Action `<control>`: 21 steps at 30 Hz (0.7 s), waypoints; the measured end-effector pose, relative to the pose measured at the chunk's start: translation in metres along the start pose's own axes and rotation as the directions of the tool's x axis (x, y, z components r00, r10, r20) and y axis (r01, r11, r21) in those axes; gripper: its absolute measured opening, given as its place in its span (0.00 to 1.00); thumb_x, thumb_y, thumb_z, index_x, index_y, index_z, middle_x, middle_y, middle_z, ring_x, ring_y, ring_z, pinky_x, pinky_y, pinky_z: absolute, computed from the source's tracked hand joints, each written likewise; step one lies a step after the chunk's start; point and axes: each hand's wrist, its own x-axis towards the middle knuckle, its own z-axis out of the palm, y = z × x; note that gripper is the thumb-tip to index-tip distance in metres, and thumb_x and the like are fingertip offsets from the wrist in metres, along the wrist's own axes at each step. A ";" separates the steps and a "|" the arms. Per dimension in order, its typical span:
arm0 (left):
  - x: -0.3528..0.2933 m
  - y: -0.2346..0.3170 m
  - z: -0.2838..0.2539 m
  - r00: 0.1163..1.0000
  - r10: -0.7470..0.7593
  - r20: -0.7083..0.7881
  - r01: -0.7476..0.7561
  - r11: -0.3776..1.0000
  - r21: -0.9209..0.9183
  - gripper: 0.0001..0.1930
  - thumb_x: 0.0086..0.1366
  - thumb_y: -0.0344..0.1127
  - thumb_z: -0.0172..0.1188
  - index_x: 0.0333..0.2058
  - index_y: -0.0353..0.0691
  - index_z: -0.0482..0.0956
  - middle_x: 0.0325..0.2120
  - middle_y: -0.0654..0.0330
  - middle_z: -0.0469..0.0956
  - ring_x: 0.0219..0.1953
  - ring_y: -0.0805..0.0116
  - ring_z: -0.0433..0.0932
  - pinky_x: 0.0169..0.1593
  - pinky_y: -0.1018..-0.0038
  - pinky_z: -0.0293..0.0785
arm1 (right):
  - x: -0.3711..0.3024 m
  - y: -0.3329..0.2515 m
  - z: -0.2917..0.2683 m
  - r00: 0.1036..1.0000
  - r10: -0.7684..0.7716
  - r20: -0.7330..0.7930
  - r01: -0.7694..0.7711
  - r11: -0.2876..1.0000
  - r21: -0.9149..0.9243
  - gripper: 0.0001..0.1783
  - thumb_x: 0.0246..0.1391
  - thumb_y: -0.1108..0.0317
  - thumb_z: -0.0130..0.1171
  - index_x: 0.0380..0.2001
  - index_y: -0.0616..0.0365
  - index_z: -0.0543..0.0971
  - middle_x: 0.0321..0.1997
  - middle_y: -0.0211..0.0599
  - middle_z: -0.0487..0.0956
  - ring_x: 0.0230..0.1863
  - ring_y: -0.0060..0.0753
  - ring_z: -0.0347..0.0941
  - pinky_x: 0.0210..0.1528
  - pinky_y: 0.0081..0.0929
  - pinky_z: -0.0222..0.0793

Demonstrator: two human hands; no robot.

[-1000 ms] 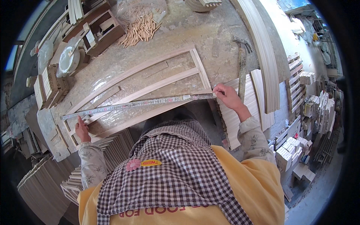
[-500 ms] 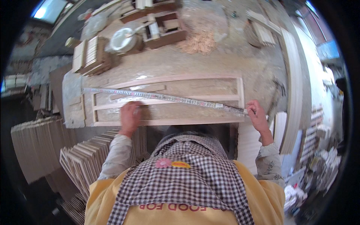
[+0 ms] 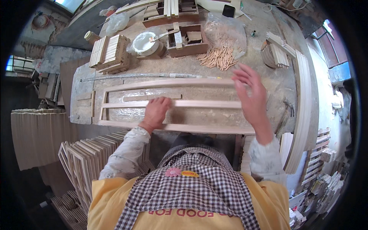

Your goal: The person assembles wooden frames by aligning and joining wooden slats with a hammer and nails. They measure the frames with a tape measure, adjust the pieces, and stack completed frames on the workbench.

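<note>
A long, pale wooden frame (image 3: 207, 103) with a middle rail lies on the workbench in front of me. My left hand (image 3: 155, 111) is closed over that middle rail, its fingers curled on the wood. Above the frame's right end hovers my right hand (image 3: 251, 94), smeared a little by motion, its fingers apart and nothing seen in them. It hides the frame's right end piece. Just beyond the far rail, a tape measure (image 3: 153, 76) lies stretched out on the bench. Inside the frame rests a thin wooden strip (image 3: 153, 97).
Wooden dowels (image 3: 218, 58) are heaped beyond the frame, beside a white bowl (image 3: 145, 43) with a brush and a wooden box (image 3: 195, 48). Stacked wooden blocks (image 3: 109, 53) stand at left. A hammer (image 3: 285, 111) lies right. Several wooden frames (image 3: 88, 153) lean below the bench's left side.
The tape measure went from lying diagonally across the frame to beyond its far rail. My right hand left the tape's end and rose away from me; my left hand moved right onto the middle rail.
</note>
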 end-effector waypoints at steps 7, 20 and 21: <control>0.081 0.006 -0.171 0.864 -0.121 -0.489 -0.035 0.954 -0.298 0.09 0.69 0.32 0.60 0.47 0.41 0.78 0.40 0.57 0.81 0.39 0.61 0.82 0.40 0.69 0.79 | -0.074 -0.044 -0.030 0.914 -0.406 -0.002 0.404 0.910 -0.098 0.15 0.59 0.80 0.54 0.50 0.66 0.75 0.34 0.41 0.84 0.30 0.34 0.79 0.39 0.28 0.75; 0.019 -0.006 -0.147 0.879 -0.420 -0.225 -0.374 -0.316 -0.872 0.22 0.79 0.39 0.46 0.66 0.38 0.60 0.60 0.53 0.72 0.64 0.56 0.71 0.69 0.57 0.68 | -0.045 0.013 0.090 0.920 0.024 0.391 0.075 0.969 -0.237 0.28 0.59 0.55 0.63 0.57 0.60 0.72 0.54 0.50 0.78 0.56 0.55 0.74 0.58 0.45 0.69; 0.004 0.003 -0.129 0.847 -0.511 -0.146 -0.334 -0.299 -0.894 0.25 0.79 0.41 0.45 0.69 0.41 0.57 0.65 0.54 0.68 0.66 0.58 0.69 0.68 0.61 0.67 | -0.048 0.023 0.086 0.918 0.056 0.392 0.057 0.961 -0.270 0.27 0.58 0.55 0.63 0.56 0.59 0.73 0.53 0.48 0.79 0.55 0.55 0.74 0.58 0.45 0.69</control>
